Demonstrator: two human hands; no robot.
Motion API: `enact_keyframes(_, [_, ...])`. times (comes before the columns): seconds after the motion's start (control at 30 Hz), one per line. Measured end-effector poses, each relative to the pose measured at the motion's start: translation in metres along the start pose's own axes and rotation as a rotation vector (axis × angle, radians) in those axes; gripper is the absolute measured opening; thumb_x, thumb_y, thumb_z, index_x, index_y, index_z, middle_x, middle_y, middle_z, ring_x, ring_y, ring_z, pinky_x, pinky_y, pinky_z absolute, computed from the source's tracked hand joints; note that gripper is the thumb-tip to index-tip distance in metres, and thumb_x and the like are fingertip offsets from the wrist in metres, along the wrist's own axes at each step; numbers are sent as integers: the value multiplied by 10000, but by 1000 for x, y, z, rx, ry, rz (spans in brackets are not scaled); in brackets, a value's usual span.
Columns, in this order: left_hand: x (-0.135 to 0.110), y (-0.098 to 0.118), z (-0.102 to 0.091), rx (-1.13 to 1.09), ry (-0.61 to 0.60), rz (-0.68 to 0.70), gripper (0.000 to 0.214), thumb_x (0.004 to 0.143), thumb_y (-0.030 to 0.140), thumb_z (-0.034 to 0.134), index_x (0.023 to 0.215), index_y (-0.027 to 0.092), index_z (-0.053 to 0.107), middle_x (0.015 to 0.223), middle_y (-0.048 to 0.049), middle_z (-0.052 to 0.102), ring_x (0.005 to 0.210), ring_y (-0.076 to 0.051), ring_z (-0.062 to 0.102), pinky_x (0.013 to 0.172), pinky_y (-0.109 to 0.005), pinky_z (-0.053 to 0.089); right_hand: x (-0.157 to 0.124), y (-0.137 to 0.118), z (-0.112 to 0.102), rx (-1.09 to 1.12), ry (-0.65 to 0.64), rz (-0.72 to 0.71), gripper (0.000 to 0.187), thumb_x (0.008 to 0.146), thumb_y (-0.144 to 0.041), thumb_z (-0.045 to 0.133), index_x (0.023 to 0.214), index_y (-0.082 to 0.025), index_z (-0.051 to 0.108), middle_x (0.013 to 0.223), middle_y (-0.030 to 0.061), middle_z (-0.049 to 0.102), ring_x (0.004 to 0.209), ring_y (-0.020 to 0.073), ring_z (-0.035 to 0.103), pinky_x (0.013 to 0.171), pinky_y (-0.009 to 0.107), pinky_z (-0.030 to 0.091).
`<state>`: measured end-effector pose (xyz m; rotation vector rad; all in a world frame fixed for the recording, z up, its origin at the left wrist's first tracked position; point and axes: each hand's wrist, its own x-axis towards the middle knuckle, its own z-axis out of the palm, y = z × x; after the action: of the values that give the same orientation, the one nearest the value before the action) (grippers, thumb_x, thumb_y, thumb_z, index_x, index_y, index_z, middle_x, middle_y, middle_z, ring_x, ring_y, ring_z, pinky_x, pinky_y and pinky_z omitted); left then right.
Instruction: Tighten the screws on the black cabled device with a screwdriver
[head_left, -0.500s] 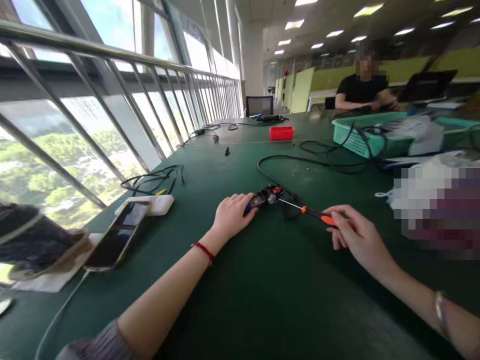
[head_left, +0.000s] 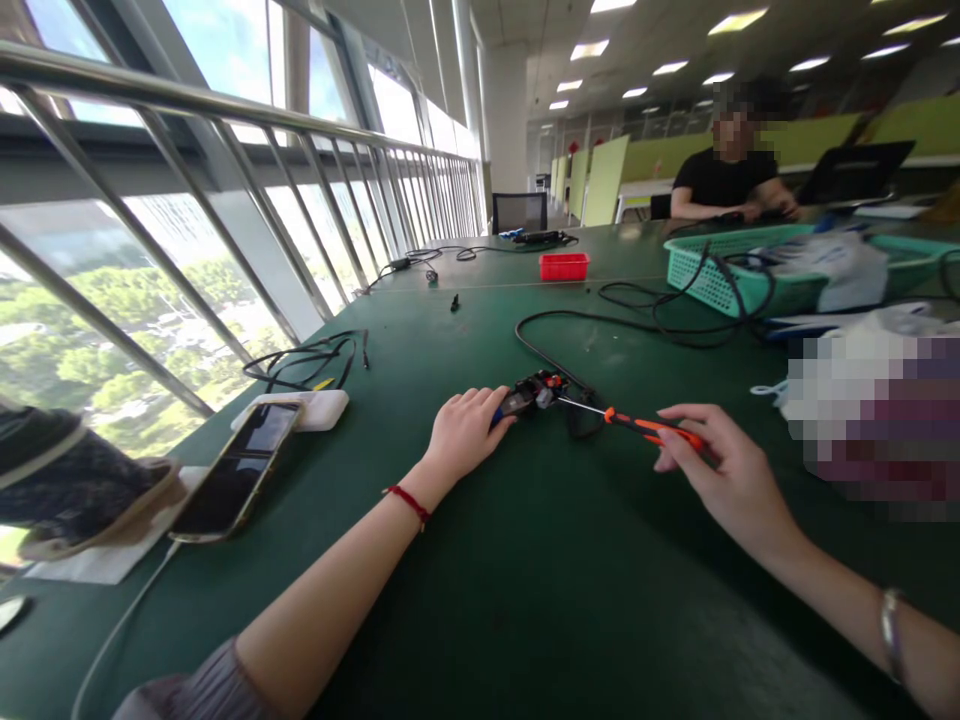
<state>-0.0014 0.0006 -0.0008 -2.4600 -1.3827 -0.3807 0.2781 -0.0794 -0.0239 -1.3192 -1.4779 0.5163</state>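
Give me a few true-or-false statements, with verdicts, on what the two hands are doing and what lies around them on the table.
1. The left hand is closed over one end of the small dark device on the table. True.
2. The right hand is empty. False: its fingers hold an orange-handled screwdriver, with the tip at the device.
3. The phone lies to the left of the left hand, towards the railing. True.
4. The red bin touches the device. False: it stands much farther up the table, apart from both hands.
5. The green basket stands at the far right of the table. True.
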Motion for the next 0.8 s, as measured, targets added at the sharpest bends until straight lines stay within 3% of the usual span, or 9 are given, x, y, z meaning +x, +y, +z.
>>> enact_keyframes(0.1, [0, 0, 1, 2, 5, 12, 377, 944, 395, 446, 1245, 176, 504, 1037, -57, 664, 911, -200, 613, 760, -313, 438, -3, -5, 1, 60, -139, 101, 305, 912, -485, 455, 1004, -215, 564, 445, -69, 475, 422, 126, 526, 475, 256, 460])
enact_keyframes(0.2, [0, 0, 1, 11, 7, 18, 383, 945, 395, 447, 1249, 169, 498, 1042, -63, 662, 913, -202, 609, 756, -313, 436, -4, -6, 1, 54, -158, 106, 321, 923, -487, 428, 1027, -214, 561, 458, -61, 499, 449, 133, 544, 499, 263, 463])
enact_keyframes(0.37, [2, -3, 4, 39, 14, 56, 392, 955, 396, 426, 1249, 148, 496, 1080, -83, 660, 952, -222, 584, 809, -343, 425, -1, 1, 0, -86, -17, -34, 314, 858, -440, 557, 1091, -231, 545, 779, 19, 653, 711, 177, 651, 661, 306, 531])
enact_keyframes(0.43, [2, -5, 5, 51, 35, 77, 388, 953, 388, 432, 1246, 142, 499, 1099, -89, 655, 996, -235, 561, 867, -363, 409, 0, 4, 1, -107, 28, -108, 311, 825, -412, 603, 1074, -231, 559, 979, 57, 649, 869, 198, 656, 789, 341, 537])
enact_keyframes(0.5, [3, -6, 7, 60, 59, 86, 384, 942, 375, 458, 1242, 139, 503, 1103, -92, 652, 1037, -246, 537, 919, -380, 387, 1, 5, 2, -111, 31, -147, 307, 816, -401, 612, 1065, -227, 565, 1051, 72, 631, 920, 207, 649, 833, 358, 532])
enact_keyframes(0.7, [3, -8, 11, 29, 103, 32, 339, 912, 250, 513, 1243, 175, 505, 1146, -76, 631, 1089, -247, 497, 999, -401, 338, -1, -3, 2, -82, -166, -33, 281, 901, -442, 483, 1058, -216, 540, 628, -19, 588, 570, 150, 599, 582, 286, 512])
enact_keyframes(0.8, [4, -7, 11, 16, 125, -6, 335, 908, 208, 504, 1242, 198, 508, 1182, -73, 616, 1111, -250, 491, 1039, -433, 297, -2, -5, 3, -88, -216, -7, 291, 924, -445, 438, 1074, -214, 530, 614, -21, 587, 575, 151, 604, 578, 282, 507])
